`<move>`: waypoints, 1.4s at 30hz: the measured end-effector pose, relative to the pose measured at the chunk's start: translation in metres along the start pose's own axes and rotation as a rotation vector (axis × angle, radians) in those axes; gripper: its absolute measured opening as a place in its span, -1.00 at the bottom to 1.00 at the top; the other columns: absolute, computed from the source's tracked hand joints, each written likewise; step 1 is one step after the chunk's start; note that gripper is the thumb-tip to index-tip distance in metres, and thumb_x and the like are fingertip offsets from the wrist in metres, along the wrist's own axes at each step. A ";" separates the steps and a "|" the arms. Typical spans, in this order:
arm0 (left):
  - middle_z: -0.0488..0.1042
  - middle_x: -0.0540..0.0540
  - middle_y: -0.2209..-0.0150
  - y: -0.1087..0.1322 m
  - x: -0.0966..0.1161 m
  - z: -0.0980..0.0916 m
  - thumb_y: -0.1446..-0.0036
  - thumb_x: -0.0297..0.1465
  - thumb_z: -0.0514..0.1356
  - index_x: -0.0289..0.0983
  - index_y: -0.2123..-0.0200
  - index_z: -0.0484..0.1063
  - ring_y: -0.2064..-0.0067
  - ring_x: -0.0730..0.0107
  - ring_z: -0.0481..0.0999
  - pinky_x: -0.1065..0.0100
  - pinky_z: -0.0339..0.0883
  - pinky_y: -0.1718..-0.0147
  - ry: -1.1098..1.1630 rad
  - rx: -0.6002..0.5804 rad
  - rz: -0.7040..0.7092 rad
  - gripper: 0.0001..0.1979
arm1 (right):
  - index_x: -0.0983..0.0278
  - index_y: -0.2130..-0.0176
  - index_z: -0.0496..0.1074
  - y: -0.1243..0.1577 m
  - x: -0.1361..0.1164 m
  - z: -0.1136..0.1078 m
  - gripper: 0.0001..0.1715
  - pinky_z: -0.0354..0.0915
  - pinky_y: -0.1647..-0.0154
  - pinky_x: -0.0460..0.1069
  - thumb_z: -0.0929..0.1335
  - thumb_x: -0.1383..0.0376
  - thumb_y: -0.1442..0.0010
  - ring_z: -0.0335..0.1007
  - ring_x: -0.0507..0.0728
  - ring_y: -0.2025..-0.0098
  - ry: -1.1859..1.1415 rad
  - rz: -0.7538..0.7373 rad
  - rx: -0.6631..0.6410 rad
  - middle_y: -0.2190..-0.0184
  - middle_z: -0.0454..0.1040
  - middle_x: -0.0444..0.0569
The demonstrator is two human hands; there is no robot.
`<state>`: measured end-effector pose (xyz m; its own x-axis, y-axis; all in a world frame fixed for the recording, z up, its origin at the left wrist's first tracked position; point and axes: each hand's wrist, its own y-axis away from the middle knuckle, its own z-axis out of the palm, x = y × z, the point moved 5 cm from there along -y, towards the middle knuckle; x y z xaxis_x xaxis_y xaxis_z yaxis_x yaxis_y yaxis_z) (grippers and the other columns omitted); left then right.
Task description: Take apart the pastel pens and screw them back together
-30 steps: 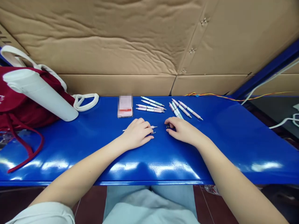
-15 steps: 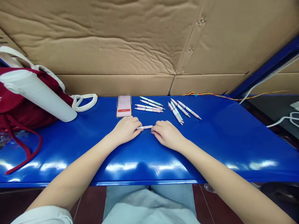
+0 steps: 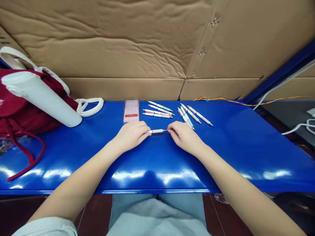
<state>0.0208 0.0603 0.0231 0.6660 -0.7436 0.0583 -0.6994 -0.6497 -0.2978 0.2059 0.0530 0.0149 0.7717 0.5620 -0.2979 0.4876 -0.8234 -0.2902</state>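
My left hand (image 3: 133, 135) is closed around the rear part of a white and pale pink pen (image 3: 157, 131), which lies level just above the blue table. The pen's front end points right and narrows to a thin dark tip. Right at that end, the thumb and forefinger of my right hand (image 3: 183, 137) are pinched together on the pen tip; the fingers hide whether a loose piece is between them. Behind my hands lie two groups of pastel pens, one in the middle (image 3: 158, 110) and one to the right (image 3: 194, 114), partly behind my right hand.
A phone (image 3: 131, 111) lies just behind my left hand. On the left are a dark red bag (image 3: 49, 114) with white handles and a white tumbler (image 3: 44, 98). Cardboard (image 3: 137, 49) walls the back of the blue table (image 3: 236, 141). Wires (image 3: 226, 100) run along the back right.
My right hand has moved right, off the pen's front part, so more of the pink grip and a thin tip now show. My left hand keeps its hold almost in place.
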 end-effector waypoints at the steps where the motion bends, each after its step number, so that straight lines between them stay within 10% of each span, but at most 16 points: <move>1: 0.48 -0.09 0.26 0.000 0.001 0.000 -0.29 -0.25 -0.01 -0.25 0.22 0.46 0.21 0.32 0.46 0.33 0.32 0.24 -0.002 -0.001 0.003 -0.70 | 0.29 0.28 0.33 0.000 0.000 0.000 -0.83 0.18 0.22 0.03 0.17 0.37 -0.26 0.32 0.16 0.28 -0.002 -0.001 0.001 0.32 0.44 0.04; 42: 0.47 -0.08 0.28 -0.002 0.010 0.007 -0.29 -0.28 0.00 -0.27 0.22 0.46 0.23 0.33 0.44 0.34 0.30 0.25 0.010 -0.034 0.034 -0.72 | 0.29 0.24 0.35 -0.002 -0.006 0.007 -0.79 0.26 0.17 0.03 0.17 0.39 -0.24 0.36 0.15 0.24 -0.176 -0.053 -0.017 0.29 0.45 0.05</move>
<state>0.0304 0.0552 0.0177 0.6389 -0.7671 0.0581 -0.7304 -0.6286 -0.2672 0.1974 0.0513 0.0114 0.6623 0.6082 -0.4376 0.5336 -0.7929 -0.2943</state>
